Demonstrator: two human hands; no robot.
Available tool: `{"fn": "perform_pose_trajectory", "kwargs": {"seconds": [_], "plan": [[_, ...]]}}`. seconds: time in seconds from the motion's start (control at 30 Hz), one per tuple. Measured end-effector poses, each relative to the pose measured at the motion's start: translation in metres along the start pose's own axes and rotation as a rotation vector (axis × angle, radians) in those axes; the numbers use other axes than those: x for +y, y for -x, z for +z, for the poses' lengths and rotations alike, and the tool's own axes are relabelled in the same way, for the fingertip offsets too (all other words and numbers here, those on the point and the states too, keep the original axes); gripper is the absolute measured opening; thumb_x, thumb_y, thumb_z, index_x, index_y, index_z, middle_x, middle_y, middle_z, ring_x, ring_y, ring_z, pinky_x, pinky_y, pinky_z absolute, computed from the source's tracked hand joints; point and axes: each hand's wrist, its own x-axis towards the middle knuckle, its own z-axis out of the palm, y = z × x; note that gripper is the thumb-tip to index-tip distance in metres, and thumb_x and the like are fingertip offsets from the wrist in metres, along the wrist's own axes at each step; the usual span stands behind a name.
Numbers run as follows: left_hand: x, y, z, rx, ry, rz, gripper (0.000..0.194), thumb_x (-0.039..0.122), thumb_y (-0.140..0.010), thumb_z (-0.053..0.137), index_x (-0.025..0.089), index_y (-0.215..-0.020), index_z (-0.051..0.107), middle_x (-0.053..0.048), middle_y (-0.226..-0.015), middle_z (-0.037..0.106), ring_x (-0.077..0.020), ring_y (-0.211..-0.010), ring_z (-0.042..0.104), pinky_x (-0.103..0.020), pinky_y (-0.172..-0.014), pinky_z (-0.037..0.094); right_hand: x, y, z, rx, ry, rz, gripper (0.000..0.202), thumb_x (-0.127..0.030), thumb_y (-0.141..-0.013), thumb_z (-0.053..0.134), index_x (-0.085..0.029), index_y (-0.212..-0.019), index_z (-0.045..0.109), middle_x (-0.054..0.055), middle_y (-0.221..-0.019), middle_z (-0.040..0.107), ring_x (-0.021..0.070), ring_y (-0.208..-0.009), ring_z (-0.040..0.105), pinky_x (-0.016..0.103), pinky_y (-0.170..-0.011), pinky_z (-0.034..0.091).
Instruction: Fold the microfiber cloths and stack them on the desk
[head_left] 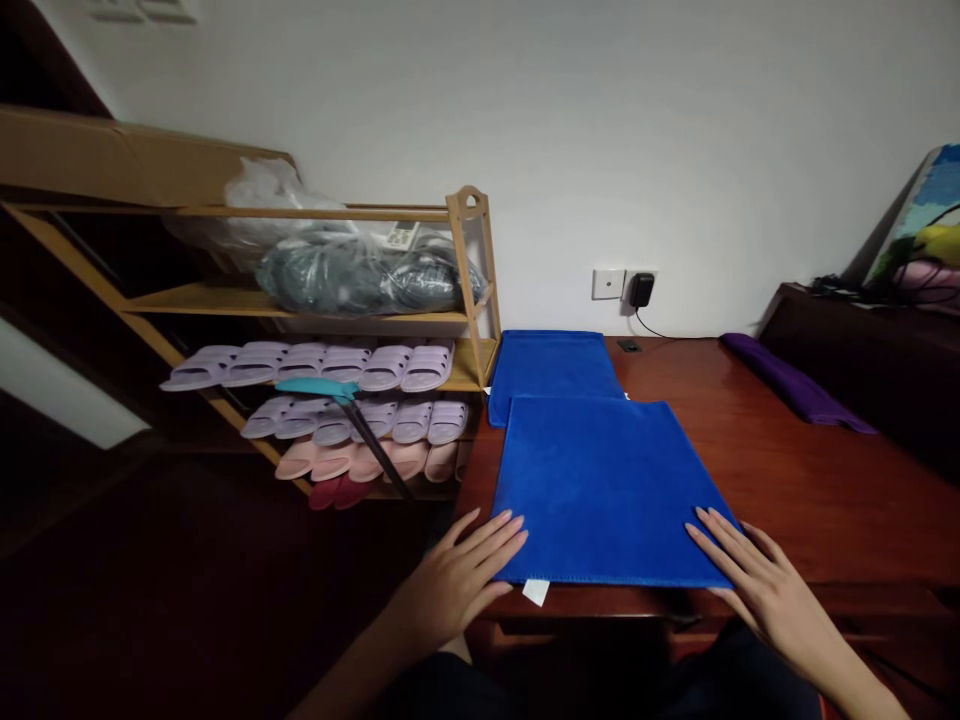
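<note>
A blue cloth [600, 490] lies flat and square near the front edge of the table, a white label [535, 591] poking out at its front left. My left hand [457, 575] rests with fingers stretched over the cloth's left front corner. On the right front corner, my right hand [757, 575] lies with its fingers extended and its thumb by the front edge. Behind, a second blue cloth [553, 362] is partly covered by the nearer one.
The reddish wooden table [810, 510] carries a folded purple cloth [795, 385] at the back right. To the left stands a wooden rack [472, 260] with rows of lilac slippers [386, 367] and a plastic-wrapped bundle [360, 275]. A black plug adapter [640, 290] sits in the wall.
</note>
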Motion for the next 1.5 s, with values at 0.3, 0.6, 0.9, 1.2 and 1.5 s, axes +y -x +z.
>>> {"fn": "perform_pose_trajectory", "kwargs": {"seconds": [0.3, 0.6, 0.9, 1.2, 1.5], "plan": [[0.000, 0.009, -0.008, 0.042, 0.085, -0.009, 0.046, 0.022, -0.097, 0.042, 0.026, -0.143, 0.035, -0.001, -0.143, 0.044, -0.0183, -0.133, 0.039, -0.039, -0.110, 0.034, -0.011, -0.002, -0.021, -0.124, -0.091, 0.068, 0.070, -0.049, -0.089, 0.045, -0.033, -0.150, 0.013, 0.007, -0.153, 0.024, 0.0283, -0.137, 0.029, 0.050, -0.106, 0.029], [-0.001, 0.010, -0.011, 0.137, 0.268, -0.119, 0.031, 0.020, -0.093, 0.047, 0.028, -0.120, 0.061, -0.001, -0.128, 0.060, -0.0196, -0.123, 0.052, -0.040, -0.103, 0.042, -0.118, -0.082, -0.063, -0.037, -0.416, -0.013, 0.034, -0.035, -0.092, 0.046, -0.029, -0.125, 0.054, 0.007, -0.114, 0.061, 0.0215, -0.103, 0.056, 0.039, -0.091, 0.042], [0.007, -0.005, -0.011, 0.451, 0.160, -0.190, 0.026, 0.019, -0.093, 0.045, 0.022, -0.113, 0.061, -0.007, -0.121, 0.062, -0.0220, -0.114, 0.056, -0.040, -0.097, 0.045, -0.183, -0.160, -0.032, -0.029, -0.413, 0.095, 0.023, -0.027, -0.092, 0.043, -0.020, -0.079, 0.061, 0.004, -0.079, 0.065, 0.0172, -0.071, 0.062, 0.027, -0.065, 0.040], [-0.001, -0.030, -0.008, 0.171, 0.107, -0.194, 0.055, 0.040, -0.095, 0.042, 0.026, -0.146, 0.028, -0.007, -0.148, 0.038, -0.0253, -0.136, 0.032, -0.046, -0.108, 0.031, -0.077, -0.125, -0.018, -0.092, 0.012, 0.455, 0.028, -0.032, -0.097, 0.031, -0.021, -0.084, 0.053, 0.006, -0.078, 0.070, 0.0204, -0.070, 0.067, 0.029, -0.063, 0.038], [-0.010, -0.029, 0.011, 0.143, 0.063, -0.141, 0.059, 0.048, -0.095, 0.041, 0.030, -0.148, 0.022, -0.004, -0.152, 0.029, -0.0249, -0.138, 0.029, -0.045, -0.109, 0.027, 0.057, -0.003, -0.006, -0.148, 0.213, 0.782, 0.037, -0.041, -0.095, 0.021, -0.022, -0.084, 0.051, 0.010, -0.080, 0.067, 0.0266, -0.067, 0.066, 0.036, -0.058, 0.042]]}}
